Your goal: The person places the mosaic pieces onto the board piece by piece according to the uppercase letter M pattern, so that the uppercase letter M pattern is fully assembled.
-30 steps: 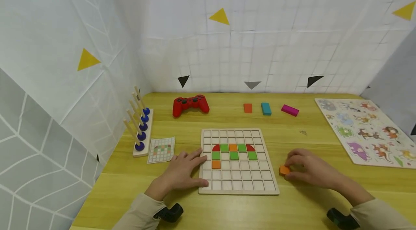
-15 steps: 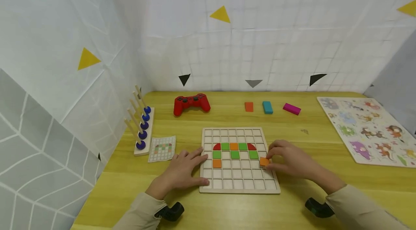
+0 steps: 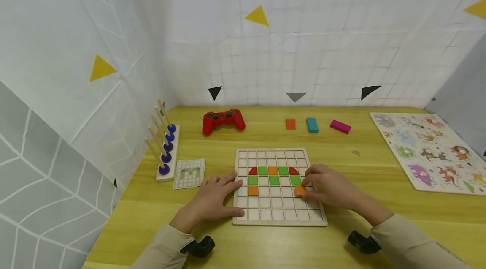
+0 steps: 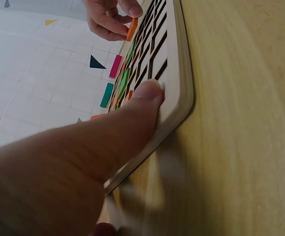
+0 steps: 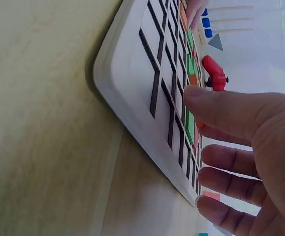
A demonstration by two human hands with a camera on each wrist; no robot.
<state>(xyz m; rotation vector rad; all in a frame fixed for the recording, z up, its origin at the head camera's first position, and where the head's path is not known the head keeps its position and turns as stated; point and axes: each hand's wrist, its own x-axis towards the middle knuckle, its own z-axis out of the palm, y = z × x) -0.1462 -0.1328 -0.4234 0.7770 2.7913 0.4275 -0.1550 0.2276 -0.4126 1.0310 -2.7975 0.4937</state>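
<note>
A wooden grid board (image 3: 281, 223) lies on the table, with red, green and orange tiles set in some of its squares. At the board's left edge rests my left hand (image 3: 212, 199), fingers spread, its thumb (image 4: 145, 101) pressing near the front corner. My right hand (image 3: 330, 186) pinches an orange tile (image 3: 300, 191) between thumb and fingers, over the square just below the rightmost green tile (image 3: 295, 180). The left wrist view shows this held tile (image 4: 132, 29) tilted on the board. Seen from the right wrist, my thumb (image 5: 221, 109) mostly hides it.
A pattern card (image 3: 181, 183) lies left of the board, beside a peg stand (image 3: 171, 155) with blue beads. Behind are a red game controller (image 3: 223, 120) and orange (image 3: 290, 124), teal (image 3: 312, 125) and magenta (image 3: 340, 126) blocks. An animal puzzle (image 3: 429, 150) lies right.
My right hand has lifted the orange tile from the table right of the board and carried it left onto the grid. My left hand stays at the board's edge.
</note>
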